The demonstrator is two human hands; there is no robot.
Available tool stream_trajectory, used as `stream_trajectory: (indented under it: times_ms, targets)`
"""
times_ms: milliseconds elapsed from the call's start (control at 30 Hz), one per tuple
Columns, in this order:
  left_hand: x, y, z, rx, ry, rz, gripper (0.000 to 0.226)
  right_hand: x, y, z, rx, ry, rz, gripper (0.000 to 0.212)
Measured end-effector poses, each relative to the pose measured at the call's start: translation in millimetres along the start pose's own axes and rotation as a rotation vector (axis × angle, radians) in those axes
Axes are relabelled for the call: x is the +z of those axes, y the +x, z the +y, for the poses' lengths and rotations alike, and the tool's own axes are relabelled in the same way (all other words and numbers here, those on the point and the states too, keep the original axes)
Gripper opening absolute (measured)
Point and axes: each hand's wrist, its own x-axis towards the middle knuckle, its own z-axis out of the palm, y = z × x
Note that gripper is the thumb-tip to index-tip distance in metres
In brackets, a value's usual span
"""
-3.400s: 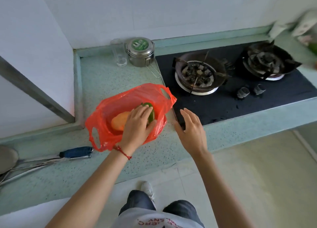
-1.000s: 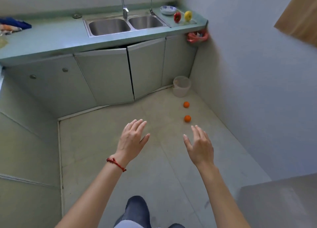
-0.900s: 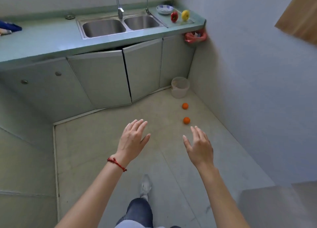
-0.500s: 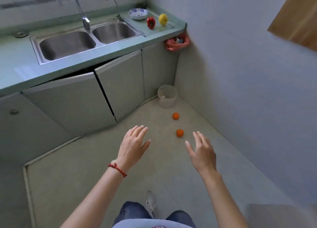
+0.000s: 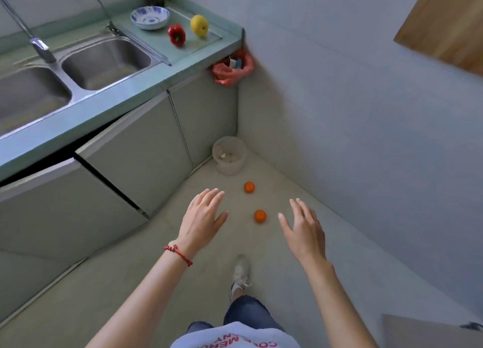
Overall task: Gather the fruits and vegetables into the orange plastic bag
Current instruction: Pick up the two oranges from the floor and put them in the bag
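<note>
Two small oranges lie on the floor: the near orange [image 5: 260, 216] between my hands and the far orange [image 5: 249, 187] closer to the corner. A red bell pepper [image 5: 177, 35] and a yellow fruit [image 5: 199, 25] stand on the counter right of the sink. My left hand [image 5: 202, 220] and my right hand [image 5: 303, 228] hover above the floor, fingers straight, holding nothing. The orange plastic bag used for gathering is out of view.
A double steel sink [image 5: 65, 70] sits in the green counter [image 5: 125, 96]. A blue-patterned bowl [image 5: 150, 17] stands behind the pepper. A pink-red bag [image 5: 231, 69] hangs at the counter's end. A small translucent bin [image 5: 229, 155] stands in the floor corner. One cabinet door [image 5: 136, 159] is ajar.
I turned away from the stove counter and the orange bag toward the sink corner. Over the last second I moved nearer, and the floor oranges now lie between my empty hands.
</note>
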Motion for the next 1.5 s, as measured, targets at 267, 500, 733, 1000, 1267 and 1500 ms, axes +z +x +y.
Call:
stream_trajectory:
  times_ms: [267, 500, 733, 1000, 1267, 1500]
  targets:
    - [-3, 121, -2, 0.072, 0.008, -0.072, 0.057, 5, 102, 2, 0.055, 0.01, -0.02, 0.051]
    - [3, 197, -19, 0.144, 0.004, -0.146, 0.052, 20, 158, 1, 0.151, 0.041, 0.001, 0.049]
    - [24, 272, -44, 0.266, 0.002, -0.289, 0.063, 48, 198, 2, 0.324, 0.034, 0.016, 0.05]
    - [71, 363, -79, 0.387, 0.01, -0.424, 0.065, 97, 239, 9, 0.502, 0.051, 0.027, 0.049]
    - [174, 405, -110, 0.348, 0.014, -0.48, 0.068, 186, 272, 64, 0.555, 0.105, -0.013, 0.049]
    - [309, 416, -152, 0.3, -0.02, -0.496, 0.068, 303, 288, 138, 0.488, 0.116, -0.022, 0.061]
